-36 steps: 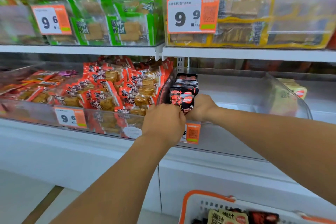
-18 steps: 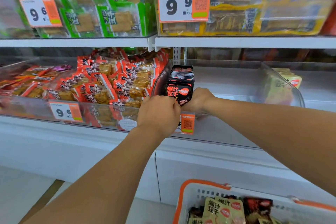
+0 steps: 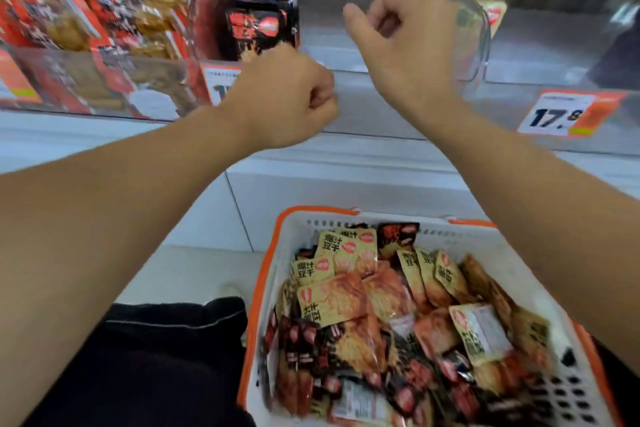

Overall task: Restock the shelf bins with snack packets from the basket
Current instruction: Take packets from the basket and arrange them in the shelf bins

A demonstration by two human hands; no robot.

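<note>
Both hands (image 3: 346, 62) off black packets (image 3: 261, 15), withdrawn

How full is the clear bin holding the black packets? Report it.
Mostly empty: the black packets stand bunched at the left end of the clear bin, with bare floor showing to their right.
</note>
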